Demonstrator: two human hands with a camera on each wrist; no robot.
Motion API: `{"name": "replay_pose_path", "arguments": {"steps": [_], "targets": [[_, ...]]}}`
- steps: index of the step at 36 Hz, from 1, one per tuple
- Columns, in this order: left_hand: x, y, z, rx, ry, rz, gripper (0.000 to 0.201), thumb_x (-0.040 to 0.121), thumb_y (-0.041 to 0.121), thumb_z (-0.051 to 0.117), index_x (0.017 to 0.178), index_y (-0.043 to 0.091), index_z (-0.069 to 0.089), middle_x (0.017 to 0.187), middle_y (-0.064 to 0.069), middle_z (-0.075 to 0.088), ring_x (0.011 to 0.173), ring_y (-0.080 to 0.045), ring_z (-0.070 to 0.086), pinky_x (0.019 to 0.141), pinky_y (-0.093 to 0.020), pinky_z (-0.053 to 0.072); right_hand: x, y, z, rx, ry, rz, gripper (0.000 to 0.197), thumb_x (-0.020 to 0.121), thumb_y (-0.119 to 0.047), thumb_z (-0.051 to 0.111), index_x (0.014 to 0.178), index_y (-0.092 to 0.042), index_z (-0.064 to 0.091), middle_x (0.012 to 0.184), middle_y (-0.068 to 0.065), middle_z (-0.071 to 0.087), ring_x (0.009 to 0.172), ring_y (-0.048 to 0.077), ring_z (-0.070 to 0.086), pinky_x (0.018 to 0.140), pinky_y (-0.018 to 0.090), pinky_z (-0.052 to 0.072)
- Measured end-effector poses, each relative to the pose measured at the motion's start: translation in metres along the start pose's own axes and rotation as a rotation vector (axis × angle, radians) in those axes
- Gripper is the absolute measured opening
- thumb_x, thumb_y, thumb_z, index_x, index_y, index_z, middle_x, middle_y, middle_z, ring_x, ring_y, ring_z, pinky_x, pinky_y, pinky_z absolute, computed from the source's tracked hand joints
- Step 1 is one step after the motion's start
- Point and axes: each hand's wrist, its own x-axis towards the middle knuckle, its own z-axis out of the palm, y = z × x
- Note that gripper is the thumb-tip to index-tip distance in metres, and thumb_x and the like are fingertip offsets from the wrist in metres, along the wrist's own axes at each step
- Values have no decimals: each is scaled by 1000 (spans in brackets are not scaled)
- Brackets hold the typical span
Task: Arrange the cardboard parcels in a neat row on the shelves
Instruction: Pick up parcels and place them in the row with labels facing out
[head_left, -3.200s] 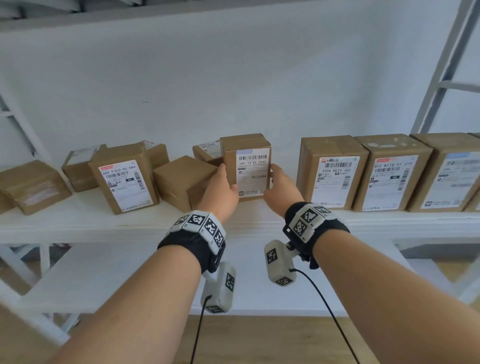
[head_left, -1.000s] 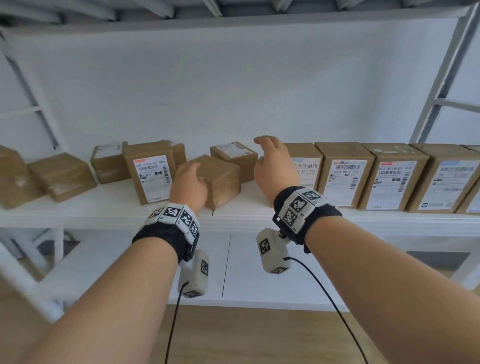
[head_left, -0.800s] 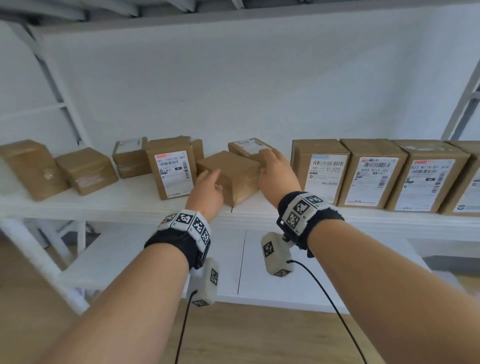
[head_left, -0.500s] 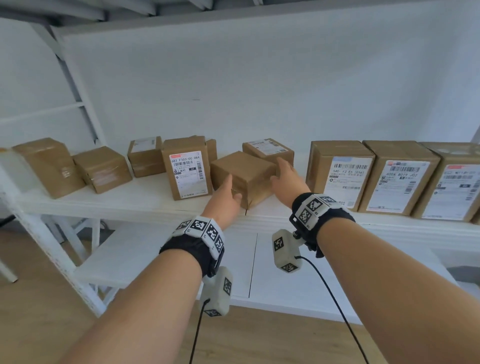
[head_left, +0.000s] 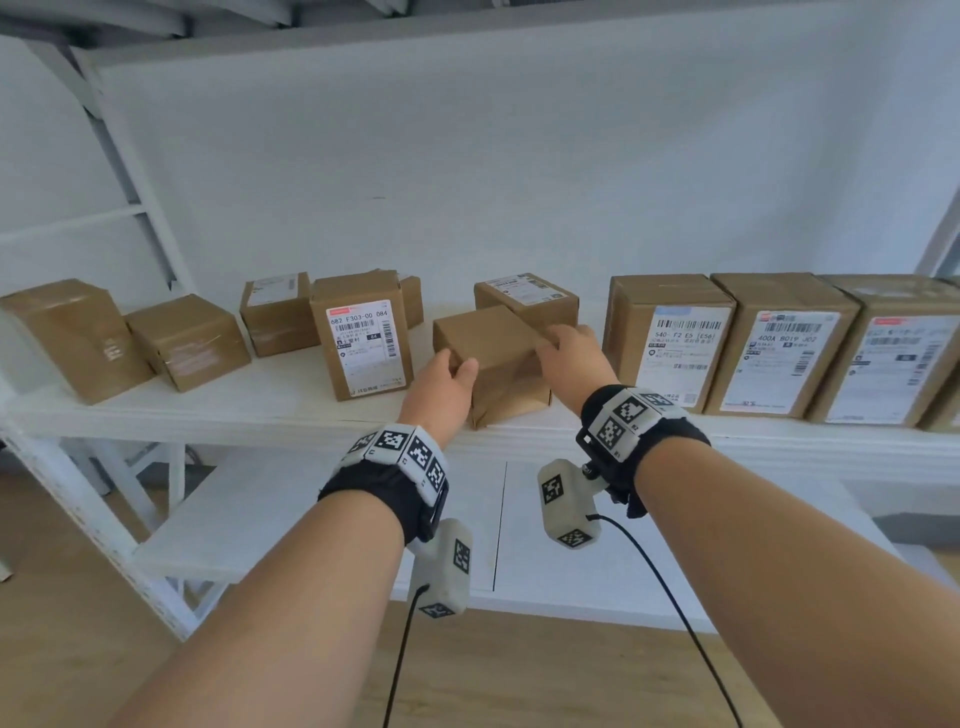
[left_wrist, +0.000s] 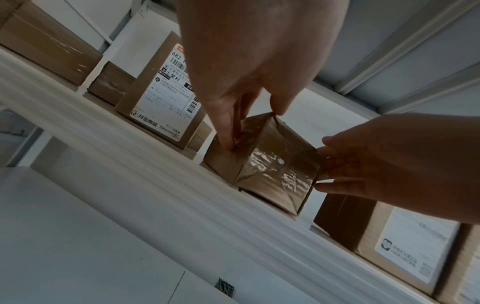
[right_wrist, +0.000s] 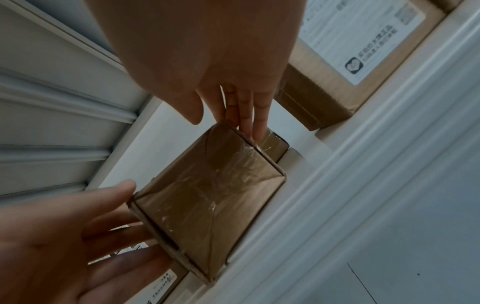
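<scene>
A plain taped parcel (head_left: 493, 358), skewed at the shelf (head_left: 249, 405) front edge, is held between the left hand (head_left: 441, 387) and right hand (head_left: 571, 358), fingers nearly straight. Just behind stands a label-topped parcel (head_left: 524, 296). Rightward, three labelled parcels are rowed; leftward, five are scattered.

Both hands (head_left: 439, 387) around parcel (head_left: 498, 353)

A plain taped parcel (head_left: 498, 358) sits skewed at the shelf (head_left: 260, 405) front edge — one corner pointing outward. Right of it, labelled parcels (head_left: 784, 343) stand upright in a tight row, labels forward. Left, one labelled parcel (head_left: 363, 332) stands upright; other parcels (head_left: 187, 340) lie scattered — some tilted.
</scene>
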Motion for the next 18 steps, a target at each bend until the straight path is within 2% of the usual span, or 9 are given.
{"name": "replay_pose_path", "arguments": {"steps": [3, 6, 9, 11, 12, 14, 16, 18], "targets": [[-6, 3, 1, -3, 20, 27, 49, 103, 38, 34, 134, 3, 48, 133, -12, 55, 122, -27, 52, 94, -33, 39, -7, 1, -2, 38, 14, 10, 35, 101, -23, 35, 126, -8, 54, 131, 10, 42, 102, 25, 54, 94, 33, 41], [-8, 4, 5, -38, 27, 27, 46, 102, 36, 37, 135, 7, 49, 128, -8, 58, 109, -25, 57, 90, -31, 42, -15, 4, -6, 53, 22, 56, 31, 100, -26, 36, 122, -11, 51, 120, 9, 53, 93, 22, 53, 80, 30, 42], [-11, 6, 5, -70, 22, 11, 36, 101, 29, 41, 130, 8, 50, 113, -3, 59, 91, -21, 55, 79, -30, 41, -25, 4, -10, 79, 22, 111, 27, 101, -26, 34, 118, -10, 48, 102, 6, 57, 86, 21, 54, 67, 29, 41], [-12, 6, 4, -79, 20, 7, 24, 100, 25, 43, 118, 12, 52, 102, -4, 60, 84, -21, 55, 75, -30, 41, -31, 1, -12, 104, 18, 130, 30, 100, -23, 32, 119, -9, 50, 100, 6, 58, 89, 22, 56, 73, 32, 45], [-13, 6, 4, -89, 21, 4, 16, 99, 22, 44, 110, 13, 52, 95, -4, 59, 79, -20, 55, 72, -30, 42, -33, 0, -14, 115, 13, 138, 31, 99, -20, 31, 118, -8, 52, 102, 8, 59, 93, 24, 58, 78, 36, 49], [-13, 6, 3, -115, 18, -8, 11, 97, 18, 45, 104, 13, 52, 84, -2, 56, 70, -18, 53, 66, -29, 42, -35, 2, -16, 125, 4, 138, 33, 94, -11, 30, 112, -11, 58, 107, 11, 62, 100, 30, 61, 87, 44, 54], [-15, 6, 2, -146, 18, -13, 6, 96, 14, 45, 98, 17, 50, 87, -4, 56, 69, -18, 51, 64, -29, 41, -37, 5, -17, 117, 14, 123, 33, 89, -4, 33, 103, -17, 60, 107, 10, 63, 98, 30, 62, 85, 47, 55], [-16, 7, 0, -178, 13, -16, 14, 96, 13, 46, 109, 15, 47, 95, -6, 57, 68, -15, 51, 59, -27, 40, -39, 7, -18, 113, 42, 98, 26, 91, -6, 38, 97, -21, 58, 105, 8, 65, 94, 29, 64, 83, 46, 56]]}}
